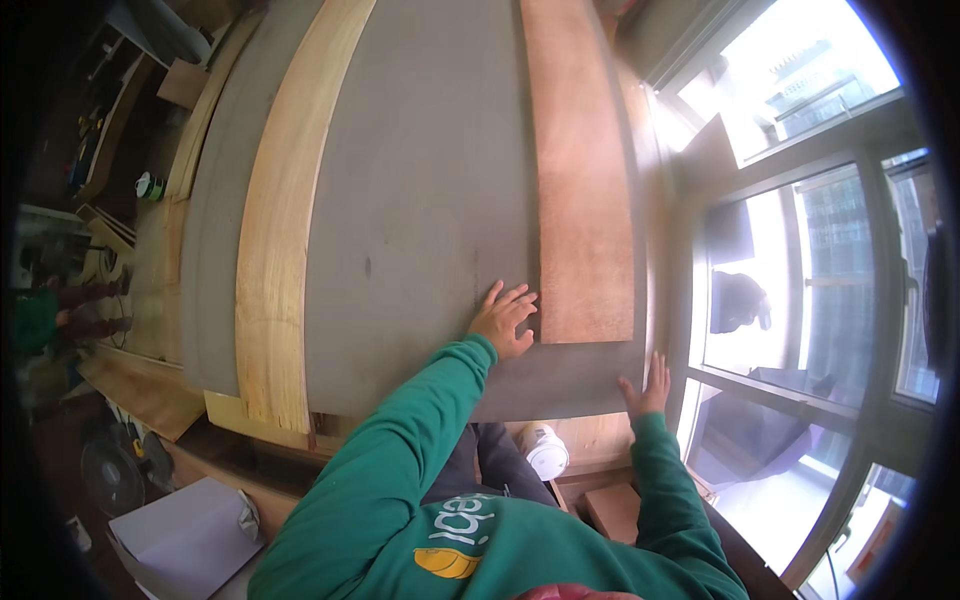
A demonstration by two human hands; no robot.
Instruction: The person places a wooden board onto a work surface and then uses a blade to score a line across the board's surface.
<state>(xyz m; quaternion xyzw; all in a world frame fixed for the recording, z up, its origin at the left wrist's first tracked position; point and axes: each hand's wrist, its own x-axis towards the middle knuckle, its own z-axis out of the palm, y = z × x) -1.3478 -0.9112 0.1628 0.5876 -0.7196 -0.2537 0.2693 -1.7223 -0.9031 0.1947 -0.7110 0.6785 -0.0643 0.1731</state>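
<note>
A large grey panel point(420, 180) lies flat in front of me. On its right part rests a reddish wooden plank point(585, 190), and a pale yellowish plank point(280, 220) runs along its left part. My left hand point(505, 320) lies on the panel with its fingers spread, the fingertips at the lower left edge of the reddish plank. Over at the panel's lower right corner, my right hand point(648, 388) is held with fingers stretched out, close against the panel's edge. Neither hand grips anything that I can see.
Glass windows point(780, 290) line the right side. Below the panel's near edge stands a white bucket point(545, 452). At lower left are a white box point(188, 535) and a dark fan point(112, 475). A person in green point(38, 318) shows dimly at far left.
</note>
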